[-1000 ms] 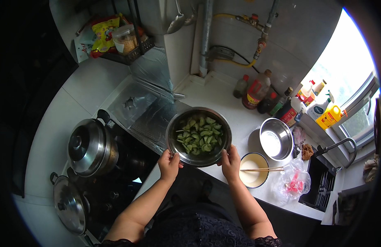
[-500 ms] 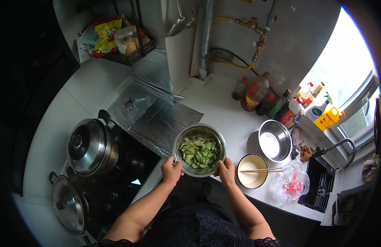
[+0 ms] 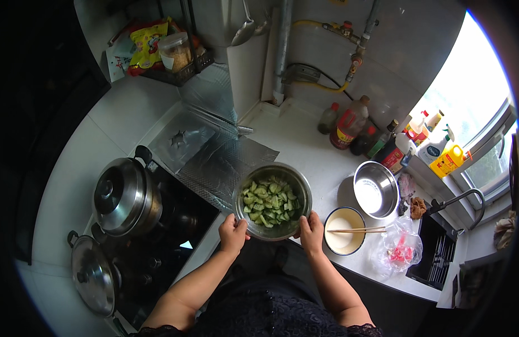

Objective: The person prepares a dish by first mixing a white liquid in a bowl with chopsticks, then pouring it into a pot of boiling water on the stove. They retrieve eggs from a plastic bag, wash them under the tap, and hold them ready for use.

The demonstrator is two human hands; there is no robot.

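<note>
Between my two hands is a steel bowl (image 3: 305,188) holding many green chopped vegetable pieces (image 3: 270,203), which look like cucumber. My left hand (image 3: 233,233) is closed on the rim at its near left. On the near right side, my right hand (image 3: 311,231) grips the same rim, thumb up. The bowl is held over the counter's front edge, tipped slightly so its inside shows. Just right of my right hand stands a white enamel bowl (image 3: 344,247) with a dark rim, containing something pale. A pair of chopsticks (image 3: 357,230) lies across it.
An empty steel bowl (image 3: 376,191) and a clear plastic bag (image 3: 397,253) sit on the right counter, near the sink (image 3: 436,253). Bottles (image 3: 349,126) line the back. To the left, a lidded pot (image 3: 124,196) and a lidded pan (image 3: 94,275) stand on the black stove (image 3: 181,224).
The steel bowl has come up slightly and tilts more toward me, and the green pieces have shifted inside it. Both hands keep their grip on the rim.
</note>
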